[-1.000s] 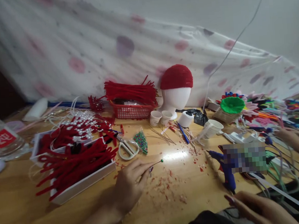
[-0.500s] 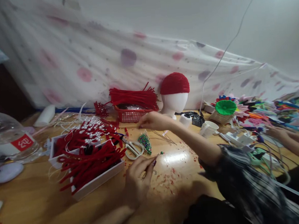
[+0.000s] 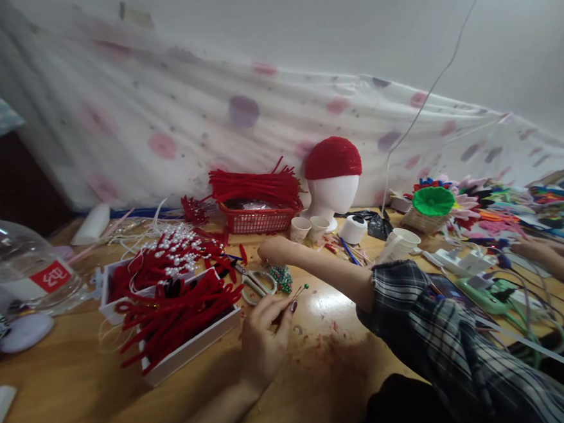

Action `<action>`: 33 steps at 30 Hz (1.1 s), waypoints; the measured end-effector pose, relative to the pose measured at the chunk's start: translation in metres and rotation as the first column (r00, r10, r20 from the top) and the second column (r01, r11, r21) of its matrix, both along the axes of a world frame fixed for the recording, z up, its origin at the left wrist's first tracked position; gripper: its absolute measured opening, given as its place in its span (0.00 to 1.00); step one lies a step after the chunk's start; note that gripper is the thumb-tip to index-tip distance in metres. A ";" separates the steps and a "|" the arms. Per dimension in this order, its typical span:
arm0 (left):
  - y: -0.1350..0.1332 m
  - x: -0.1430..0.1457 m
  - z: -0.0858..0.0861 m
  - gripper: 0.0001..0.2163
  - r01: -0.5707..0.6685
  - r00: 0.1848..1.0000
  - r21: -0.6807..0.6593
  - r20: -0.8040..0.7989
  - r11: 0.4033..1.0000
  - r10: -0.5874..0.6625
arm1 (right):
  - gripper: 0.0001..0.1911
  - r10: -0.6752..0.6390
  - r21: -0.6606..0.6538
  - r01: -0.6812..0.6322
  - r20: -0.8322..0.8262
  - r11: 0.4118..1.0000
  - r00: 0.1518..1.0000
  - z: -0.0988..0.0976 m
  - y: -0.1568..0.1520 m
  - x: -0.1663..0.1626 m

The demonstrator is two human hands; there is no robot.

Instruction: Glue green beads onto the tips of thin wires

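My left hand (image 3: 266,335) is closed in a pinch on a thin wire, with a round green bead (image 3: 306,286) at its far end. My right hand (image 3: 272,249) reaches across the table at the top of a small clear packet of beads (image 3: 281,280), mostly green. Its fingers point down and are largely hidden, so I cannot tell whether they touch the packet. Scissors (image 3: 258,285) with pale handles lie between the packet and a white box (image 3: 195,348) of red fuzzy stems (image 3: 187,315).
Behind stand a red basket (image 3: 258,221) of red stems, a white mannequin head (image 3: 332,195) in a red cap, paper cups (image 3: 300,228) and a thread spool (image 3: 353,229). A plastic bottle (image 3: 29,268) is at left. Another person's hands (image 3: 536,252) are at far right, beyond cables.
My right hand has moved down and nearer, from in front of the red basket to the bead packet. The paper cups behind it now show. My left hand keeps its pinch on the wire.
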State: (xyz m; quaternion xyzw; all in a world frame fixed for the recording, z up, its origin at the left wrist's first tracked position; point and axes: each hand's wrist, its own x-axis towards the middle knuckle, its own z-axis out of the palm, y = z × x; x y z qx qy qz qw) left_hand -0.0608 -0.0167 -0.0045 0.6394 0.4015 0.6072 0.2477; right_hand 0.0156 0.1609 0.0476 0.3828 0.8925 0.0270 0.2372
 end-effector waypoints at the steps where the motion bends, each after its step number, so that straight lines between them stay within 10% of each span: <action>1: 0.000 0.000 -0.001 0.08 0.008 1.000 -0.011 0.001 1.000 -0.008 | 0.13 -0.002 -0.008 0.002 -0.009 1.000 1.000 -0.001 0.001 0.000; 11: 0.004 0.001 -0.010 0.09 0.039 0.999 -0.132 0.028 0.990 -0.035 | 0.04 -0.098 -0.216 0.011 -0.396 0.976 0.913 0.002 0.011 0.013; 24: 0.003 0.001 -0.007 0.10 0.089 0.992 -0.247 0.108 0.965 -0.064 | 0.08 -0.336 -0.431 -0.234 -0.872 0.871 0.356 0.029 -0.003 0.064; 33: 0.005 0.001 -0.009 0.10 0.077 0.995 -0.242 0.082 0.967 -0.059 | 0.13 -0.250 -0.327 -0.028 -0.773 0.945 0.584 0.033 0.015 0.035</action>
